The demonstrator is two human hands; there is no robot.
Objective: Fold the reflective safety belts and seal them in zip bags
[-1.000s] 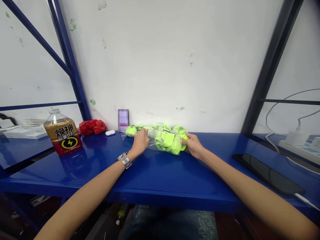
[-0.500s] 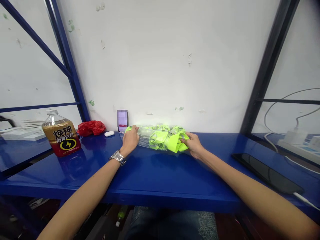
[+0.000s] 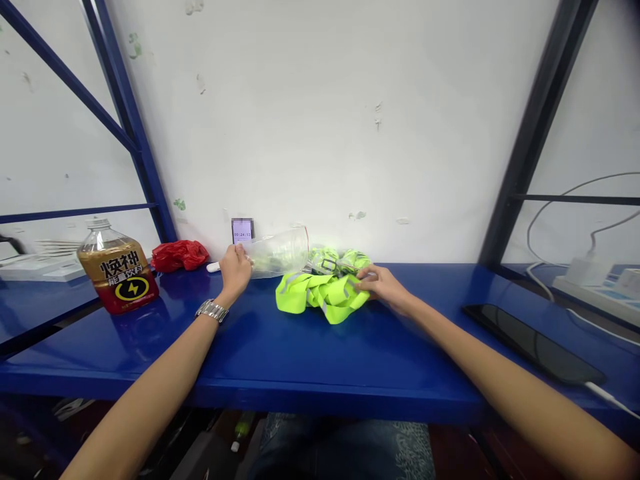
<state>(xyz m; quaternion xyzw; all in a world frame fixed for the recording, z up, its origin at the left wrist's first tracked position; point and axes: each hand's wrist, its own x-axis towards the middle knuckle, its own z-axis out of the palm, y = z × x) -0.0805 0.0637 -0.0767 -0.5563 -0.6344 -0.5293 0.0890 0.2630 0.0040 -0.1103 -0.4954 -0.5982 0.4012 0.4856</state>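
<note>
left of the yellow cloth [image 3: 313, 292], now out and looking unpacked, the left hand [image 3: 236, 270] clenches the clear bag [image 3: 283, 252]; the right hand [image 3: 385, 287] lightly pinches the cloth.

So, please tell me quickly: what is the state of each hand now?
Left hand: closed, holding the clear bag.
Right hand: closed, holding the yellow straps at their right end.
</note>
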